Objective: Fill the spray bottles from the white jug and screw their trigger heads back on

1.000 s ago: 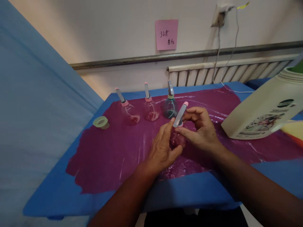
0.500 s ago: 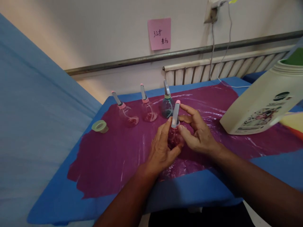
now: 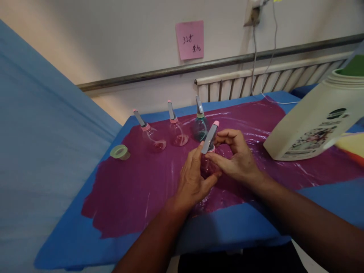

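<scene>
Before me a clear pink spray bottle (image 3: 207,166) stands on purple plastic sheeting. My left hand (image 3: 195,176) is wrapped round its body from the left. The thumb and fingers of my right hand (image 3: 234,155) pinch the pink collar below the grey spray head (image 3: 210,137). Behind it are two more pink spray bottles, one (image 3: 155,139) further left and one (image 3: 179,133) in the middle, plus a green spray bottle (image 3: 200,127). All of them have grey heads fitted.
A large cream jug (image 3: 315,125) with a green top leans at the right. A small pale-green cup (image 3: 120,152) sits on the left of the purple sheeting (image 3: 131,193). A radiator (image 3: 227,87) and a cable (image 3: 254,57) lie behind the table; a blue curtain (image 3: 42,132) hangs at left.
The spray head has turned, its lower end swinging left and its pink tip slightly right. My right fingers have shifted onto the collar. My left hand stays round the bottle.
</scene>
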Demonstrator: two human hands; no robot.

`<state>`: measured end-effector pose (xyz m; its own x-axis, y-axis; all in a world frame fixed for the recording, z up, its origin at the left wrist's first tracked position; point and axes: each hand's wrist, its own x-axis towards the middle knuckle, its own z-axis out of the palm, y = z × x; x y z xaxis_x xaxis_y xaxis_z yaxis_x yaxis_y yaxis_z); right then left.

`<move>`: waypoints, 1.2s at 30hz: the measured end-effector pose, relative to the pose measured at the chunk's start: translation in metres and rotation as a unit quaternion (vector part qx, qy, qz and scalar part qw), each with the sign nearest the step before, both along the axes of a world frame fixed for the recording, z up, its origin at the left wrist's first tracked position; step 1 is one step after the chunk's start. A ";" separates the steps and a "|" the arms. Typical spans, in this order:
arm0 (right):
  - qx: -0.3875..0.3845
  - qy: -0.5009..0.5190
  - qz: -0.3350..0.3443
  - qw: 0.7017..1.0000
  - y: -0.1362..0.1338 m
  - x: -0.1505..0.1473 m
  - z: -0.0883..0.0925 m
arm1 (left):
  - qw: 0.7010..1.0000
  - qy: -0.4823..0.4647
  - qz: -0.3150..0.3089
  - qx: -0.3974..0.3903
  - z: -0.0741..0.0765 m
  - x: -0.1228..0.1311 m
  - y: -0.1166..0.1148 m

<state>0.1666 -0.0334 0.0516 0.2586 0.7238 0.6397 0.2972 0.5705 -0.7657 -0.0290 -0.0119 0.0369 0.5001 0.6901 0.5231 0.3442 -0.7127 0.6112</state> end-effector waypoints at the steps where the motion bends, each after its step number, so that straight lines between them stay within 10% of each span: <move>1: -0.001 -0.006 0.002 1.000 -0.001 0.000 0.000 | 1.000 -0.002 -0.001 0.001 -0.001 0.000 0.000; 36: -0.035 -0.089 -0.038 0.995 -0.007 -0.003 0.009 | 0.995 0.019 0.061 0.070 0.001 0.001 -0.004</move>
<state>0.1634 -0.0405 0.0610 0.2023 0.7506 0.6290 0.4718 0.4881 -0.7343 -0.0280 -0.0163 0.0382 0.4384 0.6686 0.6007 0.4550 -0.7415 0.4932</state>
